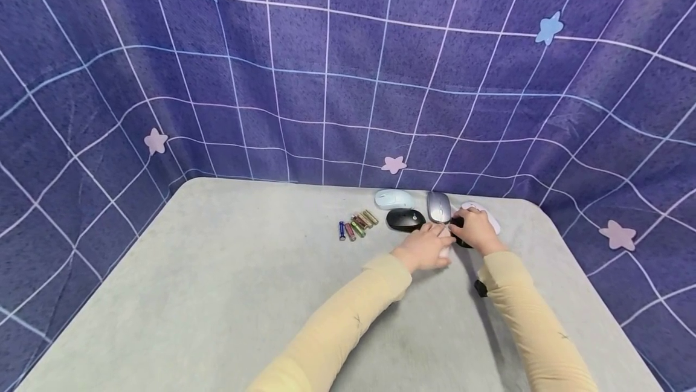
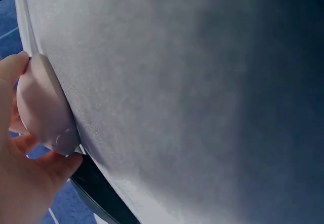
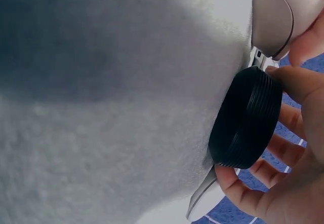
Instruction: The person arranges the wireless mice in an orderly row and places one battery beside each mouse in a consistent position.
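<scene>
My left hand (image 1: 426,248) grips a pale pinkish computer mouse (image 2: 45,102) from above, thumb at one end and fingers at the other. Most of that mouse is hidden by the hand in the head view. Close to its right, my right hand (image 1: 477,232) holds a black mouse (image 3: 248,117) with ridged sides, thumb and fingers around its edges. Both mice sit on the grey tabletop. Just behind the hands lies a grey mouse (image 1: 438,207). A white mouse (image 1: 493,220) shows partly behind the right hand.
Left of the hands are another black mouse (image 1: 405,219) and a light blue mouse (image 1: 394,199). Several small batteries (image 1: 359,224) in mixed colours lie further left on the table (image 1: 217,283). A blue-purple gridded curtain (image 1: 304,90) hangs along the back and sides.
</scene>
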`<state>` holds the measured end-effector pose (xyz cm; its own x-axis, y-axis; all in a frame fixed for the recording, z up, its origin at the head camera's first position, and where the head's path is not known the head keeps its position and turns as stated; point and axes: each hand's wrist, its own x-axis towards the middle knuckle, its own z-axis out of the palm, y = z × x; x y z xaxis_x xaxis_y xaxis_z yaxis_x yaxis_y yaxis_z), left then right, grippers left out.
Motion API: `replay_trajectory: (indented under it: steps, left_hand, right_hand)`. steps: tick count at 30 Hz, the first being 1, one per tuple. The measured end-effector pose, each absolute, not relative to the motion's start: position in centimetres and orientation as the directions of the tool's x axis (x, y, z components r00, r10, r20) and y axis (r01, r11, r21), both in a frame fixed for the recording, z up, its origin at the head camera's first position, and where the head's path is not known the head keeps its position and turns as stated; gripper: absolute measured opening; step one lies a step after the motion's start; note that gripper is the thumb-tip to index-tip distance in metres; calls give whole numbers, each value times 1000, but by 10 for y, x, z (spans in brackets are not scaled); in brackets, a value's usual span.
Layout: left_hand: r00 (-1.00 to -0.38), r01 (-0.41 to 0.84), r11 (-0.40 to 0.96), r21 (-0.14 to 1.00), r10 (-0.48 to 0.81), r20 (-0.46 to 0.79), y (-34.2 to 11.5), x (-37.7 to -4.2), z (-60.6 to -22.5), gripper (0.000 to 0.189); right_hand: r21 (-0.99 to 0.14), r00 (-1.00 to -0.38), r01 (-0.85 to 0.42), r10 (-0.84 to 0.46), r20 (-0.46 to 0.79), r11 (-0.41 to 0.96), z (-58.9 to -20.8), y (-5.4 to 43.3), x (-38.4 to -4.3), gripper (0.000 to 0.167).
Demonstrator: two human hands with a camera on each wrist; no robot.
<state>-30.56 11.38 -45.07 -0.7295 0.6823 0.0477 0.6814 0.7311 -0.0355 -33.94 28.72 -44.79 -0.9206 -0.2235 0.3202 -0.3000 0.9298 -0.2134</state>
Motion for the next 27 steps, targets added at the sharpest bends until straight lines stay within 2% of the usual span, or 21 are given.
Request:
replay_trajectory:
  steps: [6,16,27]
  left_hand:
    - [-685,718,687,-111,726,67,116,-305,-450,57]
    - [-711,693,716,-79,698,86,118,-302,-445,43]
    - [-716,690,721,-58,693,83,114,-302,-442,37]
  right_hand:
    - [-224,-925,-286,-207,318,932,-448,290,-339,33]
    - [-225,-929,-276,-199,313,934,-448,291,-339,33]
    - [-243,-938,-255,-178,297,936,-451,288,-339,34]
